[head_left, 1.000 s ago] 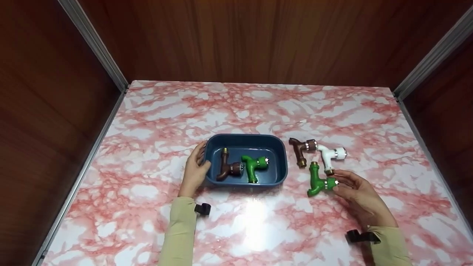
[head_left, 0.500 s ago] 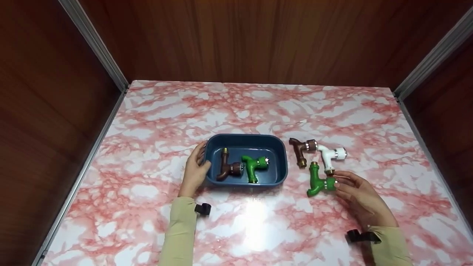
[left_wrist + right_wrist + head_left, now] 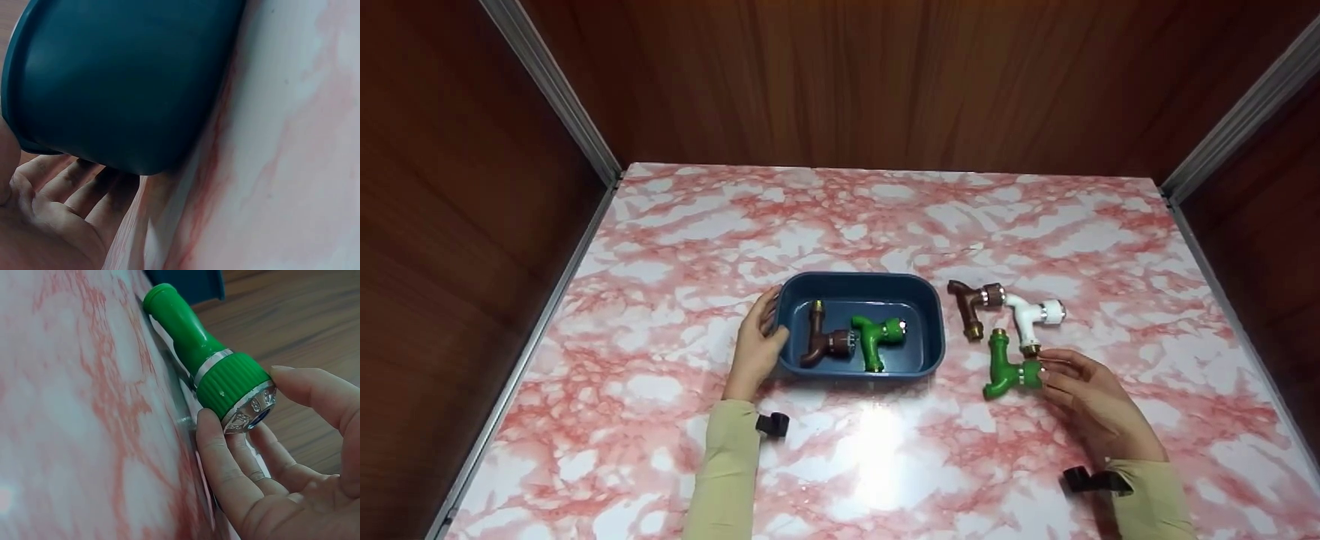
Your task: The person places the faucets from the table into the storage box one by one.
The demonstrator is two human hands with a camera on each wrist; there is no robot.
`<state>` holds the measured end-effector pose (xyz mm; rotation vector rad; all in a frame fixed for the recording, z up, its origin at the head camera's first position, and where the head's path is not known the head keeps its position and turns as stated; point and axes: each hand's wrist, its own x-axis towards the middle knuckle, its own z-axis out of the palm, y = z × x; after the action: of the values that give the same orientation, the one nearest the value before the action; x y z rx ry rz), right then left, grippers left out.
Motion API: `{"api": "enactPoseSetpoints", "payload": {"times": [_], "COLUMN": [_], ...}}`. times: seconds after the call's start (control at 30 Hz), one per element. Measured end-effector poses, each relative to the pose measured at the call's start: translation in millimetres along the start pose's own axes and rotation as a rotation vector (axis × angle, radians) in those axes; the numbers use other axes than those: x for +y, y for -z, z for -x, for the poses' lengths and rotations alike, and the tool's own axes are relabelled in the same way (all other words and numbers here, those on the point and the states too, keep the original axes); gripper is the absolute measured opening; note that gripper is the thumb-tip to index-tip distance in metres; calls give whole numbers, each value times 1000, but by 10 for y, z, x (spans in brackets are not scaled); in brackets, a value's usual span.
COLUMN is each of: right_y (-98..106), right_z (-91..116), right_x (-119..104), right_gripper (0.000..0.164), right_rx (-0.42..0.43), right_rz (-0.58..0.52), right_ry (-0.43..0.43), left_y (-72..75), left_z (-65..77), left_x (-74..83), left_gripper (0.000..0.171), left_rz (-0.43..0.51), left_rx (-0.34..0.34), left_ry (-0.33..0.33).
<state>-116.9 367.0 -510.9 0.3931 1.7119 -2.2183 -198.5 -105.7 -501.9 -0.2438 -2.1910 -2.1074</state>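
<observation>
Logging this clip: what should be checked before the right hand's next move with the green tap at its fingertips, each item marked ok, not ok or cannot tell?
1. Blue bin steadied: ok; the left hand holds it by the rim.
2. Right hand on the green tap: ok; it touches the knob from two sides.
3. Grip firm enough to lift: cannot tell from stills.
4. Clear margin to the white tap: not ok; its brass end lies close by that knob.
5. Bare floor in the bin: ok; some shows around the brown tap and second green tap inside.
</observation>
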Motion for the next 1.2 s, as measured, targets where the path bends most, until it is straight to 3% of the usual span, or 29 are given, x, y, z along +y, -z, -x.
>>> {"api": "enactPoseSetpoints", "payload": {"times": [0.43, 0.93, 1.2], "right_y": [-32, -55, -123], "right_z": [3, 7, 20], "right_x": [-48, -52, -126], "right_gripper": [45, 47, 38], "right_rx": [53, 14, -17], "right_rz": [-21, -23, -35], "right_ry": [-40, 50, 95], "left_y": [-9, -4, -5], "left_z": [14, 16, 16], "left_x": [46, 44, 47], "left_gripper": [61, 61, 61], "left_rz": [1, -2, -12], "left_rx": [5, 2, 1], "left_ry": [13, 15, 16]}}
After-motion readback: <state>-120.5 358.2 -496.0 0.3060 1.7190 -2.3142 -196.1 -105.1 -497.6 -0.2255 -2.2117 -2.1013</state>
